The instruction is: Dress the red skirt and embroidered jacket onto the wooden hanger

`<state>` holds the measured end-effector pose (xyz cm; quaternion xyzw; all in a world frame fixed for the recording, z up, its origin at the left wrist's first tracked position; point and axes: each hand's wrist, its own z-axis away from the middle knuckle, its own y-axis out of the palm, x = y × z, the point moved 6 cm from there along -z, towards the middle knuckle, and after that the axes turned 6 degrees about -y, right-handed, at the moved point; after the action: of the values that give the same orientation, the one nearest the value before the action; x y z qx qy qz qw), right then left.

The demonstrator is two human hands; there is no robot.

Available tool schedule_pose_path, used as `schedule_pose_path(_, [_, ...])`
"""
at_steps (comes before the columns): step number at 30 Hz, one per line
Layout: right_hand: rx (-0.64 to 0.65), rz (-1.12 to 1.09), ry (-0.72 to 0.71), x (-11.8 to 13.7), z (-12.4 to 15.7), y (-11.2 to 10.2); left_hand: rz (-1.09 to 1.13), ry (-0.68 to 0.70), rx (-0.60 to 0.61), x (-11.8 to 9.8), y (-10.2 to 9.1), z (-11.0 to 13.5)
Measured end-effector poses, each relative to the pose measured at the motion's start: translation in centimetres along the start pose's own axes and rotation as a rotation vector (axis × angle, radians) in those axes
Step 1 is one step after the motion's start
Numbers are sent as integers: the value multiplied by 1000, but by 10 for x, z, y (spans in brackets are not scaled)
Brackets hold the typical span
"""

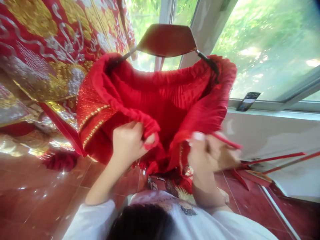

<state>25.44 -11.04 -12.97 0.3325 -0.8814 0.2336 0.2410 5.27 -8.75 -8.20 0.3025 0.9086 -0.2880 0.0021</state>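
Head view is showing a red skirt (172, 103) hanging open from a wooden hanger (166, 40), its clips (212, 65) biting the cloth at both upper corners, in front of a window (270, 43). Left hand (127, 143) is closing round the skirt's rolled edge at the lower left, thumb and fingers pinching a fold. Right hand (208, 153) is gripping the opposite edge in a fist, with a thin red strap (226, 140) running out past the knuckles. The cloth is looking soft, pleated and fairly light, likely sagging wherever nothing is holding it. The beaded gold trim (93, 123) is probably prone to snagging, so the thick rolled edge is seeming the safest place to grip. A gold-embroidered robe (37, 50) is hanging just beside the skirt on the left, crowding that side. A phone (248, 101) is lying on the sill (270, 113), well apart. Red strips (275, 159) are trailing above the tiled floor (37, 200) near the right hand. Dark hair (142, 221) and a white shirt (200, 223) are filling the bottom edge.
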Motion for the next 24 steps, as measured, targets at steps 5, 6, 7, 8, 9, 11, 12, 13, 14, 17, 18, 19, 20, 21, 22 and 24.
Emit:
schedule_pose_path(5, [72,-9,-185,13,-12,38,0,-260,69,28,28,17])
schedule_pose_path(6, [52,-17,-172,9,-12,38,43,-315,38,34,30,28])
schedule_pose_path(7, [33,-20,-163,5,-11,36,100,-359,25,38,35,42])
schedule_pose_path(8, [25,-19,-155,1,-8,32,163,-399,47,40,42,57])
schedule_pose_path(9, [22,-17,-148,-2,-5,27,225,-443,109,40,54,74])
schedule_pose_path(11, [18,-9,-130,-6,1,17,325,-546,328,35,86,107])
schedule_pose_path(12, [12,-4,-116,-8,5,12,348,-602,437,31,104,122])
schedule_pose_path(13, [2,4,-100,-9,8,7,344,-648,517,27,121,134])
schedule_pose_path(14, [-12,15,-86,-9,11,3,309,-684,569,24,136,142])
schedule_pose_path(17, [-67,57,-50,-9,17,-8,109,-719,603,20,171,144])
schedule_pose_path(18, [-84,66,-39,-10,17,-11,63,-717,609,20,180,141])
schedule_pose_path(19, [-99,72,-20,-11,18,-15,46,-708,617,21,187,138])
schedule_pose_path(20, [-98,84,15,-14,18,-18,51,-695,624,22,193,136])
schedule_pose_path(21, [-66,104,71,-19,18,-20,68,-682,629,23,196,136])
schedule_pose_path(22, [12,130,141,-25,19,-19,87,-669,633,25,198,139])
schedule_pose_path(24, [308,182,278,-39,28,-8,118,-657,652,29,195,152])
